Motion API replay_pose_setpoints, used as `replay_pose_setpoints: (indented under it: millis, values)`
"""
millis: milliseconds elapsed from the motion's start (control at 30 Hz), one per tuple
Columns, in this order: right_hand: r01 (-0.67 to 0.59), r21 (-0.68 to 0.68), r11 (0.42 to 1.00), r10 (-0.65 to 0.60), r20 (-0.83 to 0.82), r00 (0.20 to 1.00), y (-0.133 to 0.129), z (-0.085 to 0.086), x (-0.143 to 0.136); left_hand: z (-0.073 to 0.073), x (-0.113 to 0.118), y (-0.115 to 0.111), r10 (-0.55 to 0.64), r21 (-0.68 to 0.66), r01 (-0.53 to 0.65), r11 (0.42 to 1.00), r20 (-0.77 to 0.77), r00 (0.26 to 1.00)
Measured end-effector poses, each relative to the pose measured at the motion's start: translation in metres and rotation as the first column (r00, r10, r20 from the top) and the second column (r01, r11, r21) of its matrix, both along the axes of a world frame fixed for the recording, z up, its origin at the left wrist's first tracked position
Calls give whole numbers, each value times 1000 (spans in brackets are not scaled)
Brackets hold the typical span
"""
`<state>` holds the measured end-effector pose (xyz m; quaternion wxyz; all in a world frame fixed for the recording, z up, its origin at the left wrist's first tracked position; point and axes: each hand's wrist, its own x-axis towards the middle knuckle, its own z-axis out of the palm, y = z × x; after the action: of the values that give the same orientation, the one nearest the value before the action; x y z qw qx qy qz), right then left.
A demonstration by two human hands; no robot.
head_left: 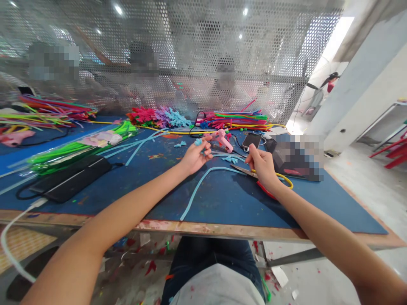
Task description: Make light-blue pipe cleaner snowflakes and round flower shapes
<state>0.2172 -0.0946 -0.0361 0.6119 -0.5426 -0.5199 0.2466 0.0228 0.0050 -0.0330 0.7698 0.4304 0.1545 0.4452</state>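
Small pale-blue piece (198, 142) — pinched in left hand (195, 159), scissors (244, 170) held in right hand (263, 166)

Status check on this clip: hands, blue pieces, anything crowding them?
Left hand: small light-blue piece in fingers. Right hand: scissors. Curved light-blue strip on table between forearms. Pink glue gun close beyond left hand.
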Motion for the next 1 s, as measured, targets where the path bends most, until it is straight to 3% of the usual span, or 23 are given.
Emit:
replay_pose_setpoints:
  millis: [133,200,233,333,500,667,767,867,1000]
  values:
    - [28,28,999,-27,-39,999,7,-4,9,-2,-22,41,205,76,-195,978,-145,968]
    - [19,21,1000,-18,-37,999,8,-7,9,-5,-33,57,376,307,-280,910,-323,868]
    - [13,20,1000,-12,-34,999,9,-7,8,-6,-39,62,480,473,-273,838,-402,780]
    - [-2,15,1000,2,-29,1000,8,-8,8,-9,-52,71,543,617,-179,766,-474,693]
    - [0,-30,1000,-2,-46,999,10,-8,8,-10,-60,78,577,722,-14,692,-541,611]
    - [-2,-73,997,1,-21,1000,7,-10,6,-15,-83,96,748,824,-43,565,-490,448]
    - [-30,-85,996,31,12,999,5,-11,5,-21,-102,105,763,806,65,588,-579,286]
    - [-43,-90,995,46,30,998,4,-12,4,-26,-111,111,754,795,111,597,-603,262]
    - [-50,-111,993,55,43,998,4,-12,3,-26,-111,113,804,833,83,547,-550,227]
